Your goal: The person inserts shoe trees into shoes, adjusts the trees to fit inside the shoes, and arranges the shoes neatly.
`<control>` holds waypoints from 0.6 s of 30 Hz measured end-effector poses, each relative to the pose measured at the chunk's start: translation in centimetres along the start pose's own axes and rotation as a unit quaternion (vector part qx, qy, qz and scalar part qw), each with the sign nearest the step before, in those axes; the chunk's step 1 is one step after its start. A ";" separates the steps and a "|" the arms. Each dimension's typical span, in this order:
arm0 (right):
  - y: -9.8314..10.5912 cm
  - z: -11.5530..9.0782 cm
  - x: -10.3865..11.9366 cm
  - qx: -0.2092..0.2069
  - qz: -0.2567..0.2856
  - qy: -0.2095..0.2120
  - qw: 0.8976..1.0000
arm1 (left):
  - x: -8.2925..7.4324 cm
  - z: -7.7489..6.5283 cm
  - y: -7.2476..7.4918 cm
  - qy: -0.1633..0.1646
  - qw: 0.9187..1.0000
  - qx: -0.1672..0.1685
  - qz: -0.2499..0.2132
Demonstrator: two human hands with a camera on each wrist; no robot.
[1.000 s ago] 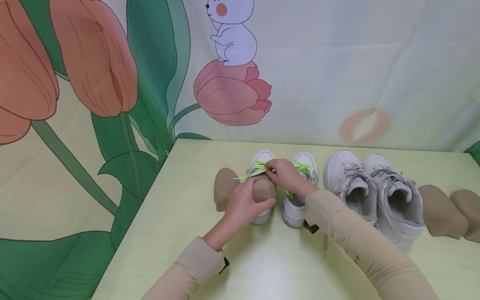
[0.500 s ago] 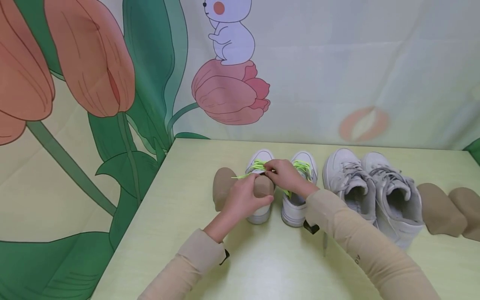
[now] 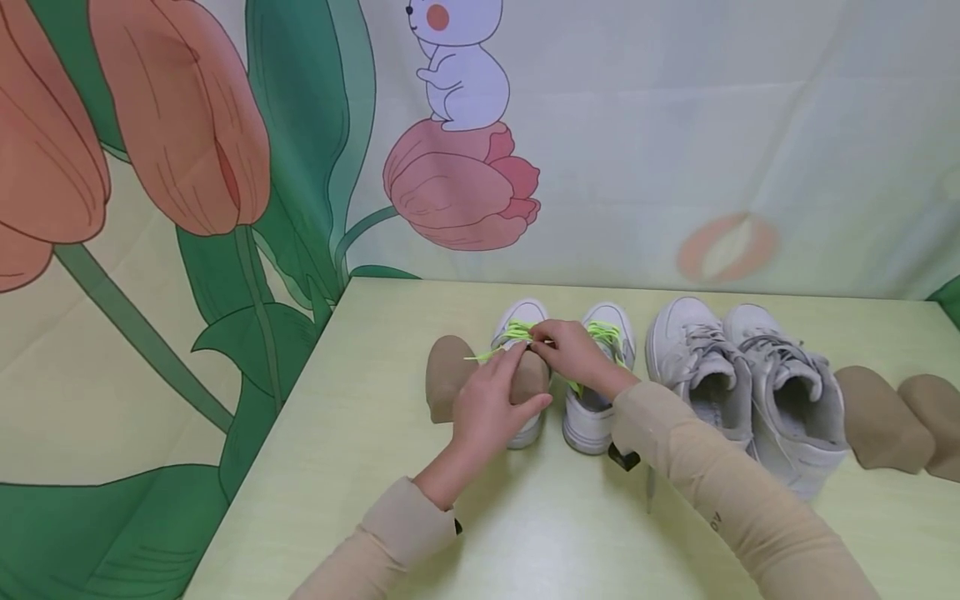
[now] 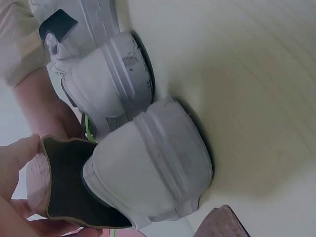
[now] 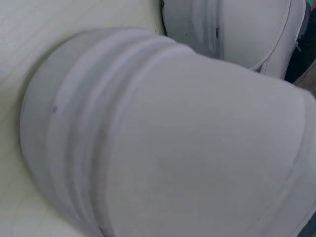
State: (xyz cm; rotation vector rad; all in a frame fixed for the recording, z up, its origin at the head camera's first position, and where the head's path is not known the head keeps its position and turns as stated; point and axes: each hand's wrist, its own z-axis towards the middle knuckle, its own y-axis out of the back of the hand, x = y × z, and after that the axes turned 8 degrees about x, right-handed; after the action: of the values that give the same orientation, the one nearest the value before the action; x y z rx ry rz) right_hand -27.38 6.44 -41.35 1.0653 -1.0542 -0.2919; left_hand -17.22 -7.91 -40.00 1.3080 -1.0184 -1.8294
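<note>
A white sneaker [image 3: 521, 315] with neon-green laces stands at the left of the row, toe away from me. My left hand [image 3: 483, 408] grips a brown moulded shoe insert [image 3: 532, 379] at this sneaker's opening, fingers along its top and thumb at its side. In the left wrist view the insert [image 4: 69, 173] shows a dark hollow, its far part inside the sneaker behind the heel [image 4: 128, 170]. With bent fingers my right hand [image 3: 573, 350] pinches the sneaker's tongue by the laces; the fingertips partly hide it. A matching sneaker [image 3: 588, 425] stands under my right wrist.
Another brown insert [image 3: 447, 379] lies left of the sneakers. Two larger white shoes [image 3: 690, 333] with grey laces stand to the right, with two more brown inserts [image 3: 885, 421] beyond them. A printed cloth [image 3: 615, 150] hangs behind the table [image 3: 555, 533].
My left hand first shifts slightly left over the insert, then its fingers reach farther forward along the top. The right hand keeps its pinch at the tongue.
</note>
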 end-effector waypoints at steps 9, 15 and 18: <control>0.0 -0.2 0.1 -0.009 0.027 0.003 1.000 | 0.0 -0.2 -0.5 -0.019 0.999 -0.035 -0.013; -0.1 -0.2 0.0 -0.006 0.033 0.000 0.999 | 0.2 0.1 -0.9 -0.022 0.999 -0.049 0.004; -0.2 -0.1 -0.1 -0.005 0.040 -0.005 0.999 | 0.3 0.4 -1.0 -0.022 0.998 -0.051 0.015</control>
State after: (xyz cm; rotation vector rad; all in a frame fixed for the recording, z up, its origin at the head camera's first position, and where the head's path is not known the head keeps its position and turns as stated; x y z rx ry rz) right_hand -27.34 6.51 -41.57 1.0112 -1.1017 -0.2375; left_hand -17.71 -7.57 -40.92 1.1901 -0.9511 -1.8692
